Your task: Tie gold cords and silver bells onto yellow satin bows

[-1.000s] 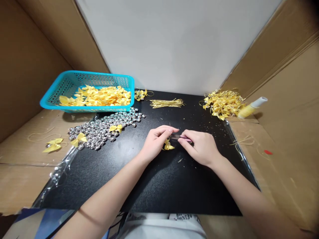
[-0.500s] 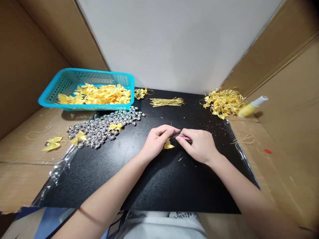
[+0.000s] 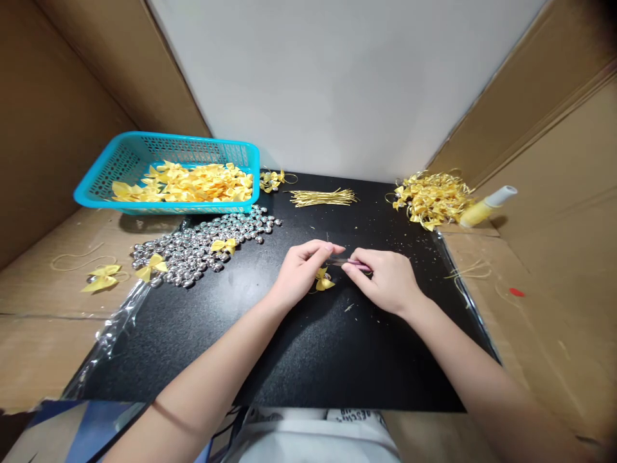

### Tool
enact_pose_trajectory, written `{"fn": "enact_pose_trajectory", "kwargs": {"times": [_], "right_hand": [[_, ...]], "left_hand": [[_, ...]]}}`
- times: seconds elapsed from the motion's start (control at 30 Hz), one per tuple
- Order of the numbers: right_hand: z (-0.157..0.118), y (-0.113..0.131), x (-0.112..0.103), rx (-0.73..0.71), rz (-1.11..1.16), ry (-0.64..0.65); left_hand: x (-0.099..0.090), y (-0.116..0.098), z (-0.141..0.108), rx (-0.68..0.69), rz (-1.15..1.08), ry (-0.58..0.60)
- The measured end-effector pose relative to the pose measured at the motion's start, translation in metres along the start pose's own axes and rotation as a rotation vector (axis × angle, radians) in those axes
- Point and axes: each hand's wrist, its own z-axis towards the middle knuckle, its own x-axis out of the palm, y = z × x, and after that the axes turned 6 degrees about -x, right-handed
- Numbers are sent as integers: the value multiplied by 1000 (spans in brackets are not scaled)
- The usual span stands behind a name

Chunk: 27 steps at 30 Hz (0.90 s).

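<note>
Over the black table [image 3: 216,347], my left hand [image 3: 303,267] is closed in a pinch. A yellow ribbon bow [image 3: 324,280] hangs just below its fingers, and a thin cord end sticks up above them. My right hand [image 3: 385,276] is wrapped round a small cutting tool [image 3: 355,262] with pink handles, which look like scissors. Its thin metal blades point left, close to my left fingertips. The tips are too small to tell whether they touch the cord. My palm hides most of the handles.
At the back left stands a turquoise basket [image 3: 255,161] of yellow bows. Silver beads [image 3: 193,247] are spread before it. Gold cords [image 3: 324,197] lie at the back. Finished-looking bows [image 3: 431,199] are heaped at right beside a yellow bottle [image 3: 482,209]. Small clippings [image 3: 349,307] dot the table.
My left hand has shifted slightly left with the bow, away from my right hand. More of the blades shows between the hands. My right hand has hardly moved.
</note>
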Motion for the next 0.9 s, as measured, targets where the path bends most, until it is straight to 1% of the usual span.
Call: {"fn": "enact_pose_trajectory", "kwargs": {"times": [0.07,0.13,0.2,0.23,0.27,0.33,0.4,0.47,0.57,0.7,0.8,0.9], "right_hand": [[-1,-14,6,54,-13,4],[-2,-35,15,127,-45,-27],[-4,-59,23,177,-48,-76],[-5,-71,27,184,-39,-115],[-6,-81,30,176,-31,-159],[-7,-99,34,145,-51,-243],[-8,-110,37,128,-69,-291],[-8,-116,39,126,-70,-314],[-8,-119,41,137,-45,-325],[-8,-120,44,133,-29,-333],[-6,-119,42,116,-33,-340],[-7,-103,34,92,-42,-366]], "left_hand": [[-10,-1,5,14,80,-107],[-25,-1,12,30,248,-278],[-40,1,18,20,484,-379],[-46,3,21,9,536,-411],[-51,4,23,-7,537,-405],[-56,7,25,-27,472,-348],[-56,9,26,-46,426,-285],[-53,9,26,-70,435,-257],[-49,9,25,-84,440,-251],[-44,10,23,-63,362,-217],[-35,9,21,-78,221,-119],[-22,8,17,-91,87,-21]]}}
